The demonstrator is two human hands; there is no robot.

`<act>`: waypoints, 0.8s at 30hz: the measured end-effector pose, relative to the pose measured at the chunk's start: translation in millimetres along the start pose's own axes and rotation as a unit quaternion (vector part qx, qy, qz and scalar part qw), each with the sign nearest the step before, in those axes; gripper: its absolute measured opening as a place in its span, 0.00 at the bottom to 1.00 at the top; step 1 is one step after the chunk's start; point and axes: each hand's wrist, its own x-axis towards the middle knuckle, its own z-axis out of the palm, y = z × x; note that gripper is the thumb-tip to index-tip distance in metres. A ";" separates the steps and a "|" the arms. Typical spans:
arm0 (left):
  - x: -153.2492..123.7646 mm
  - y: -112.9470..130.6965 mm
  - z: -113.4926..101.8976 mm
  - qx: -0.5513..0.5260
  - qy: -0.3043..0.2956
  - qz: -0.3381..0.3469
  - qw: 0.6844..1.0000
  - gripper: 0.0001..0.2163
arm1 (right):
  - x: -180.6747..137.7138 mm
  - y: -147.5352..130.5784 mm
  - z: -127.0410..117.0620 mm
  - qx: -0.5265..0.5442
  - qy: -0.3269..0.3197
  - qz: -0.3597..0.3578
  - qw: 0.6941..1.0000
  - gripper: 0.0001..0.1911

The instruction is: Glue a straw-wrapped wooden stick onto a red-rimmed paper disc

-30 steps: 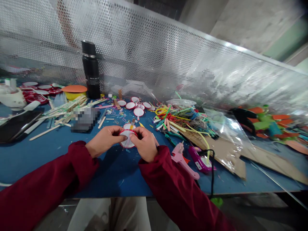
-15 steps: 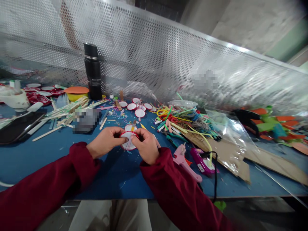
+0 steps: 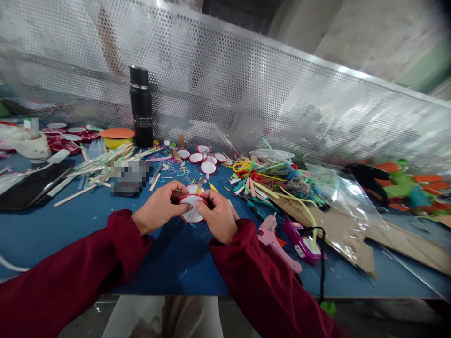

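Between my two hands is a small round white disc with a red rim (image 3: 192,214), tilted toward me, with thin pale strands across its face. My left hand (image 3: 158,209) pinches its left edge between thumb and fingers. On the opposite side, my right hand (image 3: 220,216) grips the edge, its thumb pressed on the white face. Just behind, partly hidden by the held disc, a second white piece (image 3: 192,188) shows with a flat wooden stick (image 3: 200,185) over it. More red-rimmed white discs (image 3: 208,167) lie farther back on the blue table (image 3: 169,263).
A black bottle (image 3: 143,110) stands before the perforated metal panel (image 3: 218,84). Wooden sticks (image 3: 75,195) and a dark phone (image 3: 31,188) lie left. To the right are coloured pipe cleaners (image 3: 292,176), a pink glue gun (image 3: 278,246), a purple corded device (image 3: 303,244) and cardboard (image 3: 362,253).
The whole view has shifted slightly, so things appear a little farther right. Both hands keep nearly the same grip on the disc.
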 end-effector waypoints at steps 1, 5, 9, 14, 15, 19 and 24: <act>0.0 -0.4 0.0 0.000 -0.001 -0.001 1.000 0.16 | -0.1 0.3 0.0 0.001 0.001 0.001 1.000 0.08; 0.0 0.0 -0.1 0.011 0.004 0.000 1.000 0.16 | 0.1 1.8 0.6 0.006 0.001 0.008 1.000 0.09; 0.2 -0.8 0.1 0.016 0.009 0.005 1.000 0.15 | 0.5 3.8 1.0 0.006 -0.001 0.002 1.000 0.09; 0.0 -0.7 1.5 0.006 0.017 0.009 1.000 0.14 | 0.7 5.4 -0.2 -0.008 0.002 -0.009 1.000 0.07; -0.1 0.3 2.0 0.005 0.017 0.009 1.000 0.14 | 0.7 5.3 -0.6 -0.015 0.002 -0.009 1.000 0.07; -0.8 5.4 4.5 -0.001 0.018 0.001 1.000 0.13 | 1.2 3.7 -1.8 -0.027 -0.001 -0.003 1.000 0.07; -1.2 7.6 7.2 -0.017 0.026 -0.013 0.999 0.13 | 1.8 -0.1 -2.8 -0.021 -0.008 0.012 1.000 0.09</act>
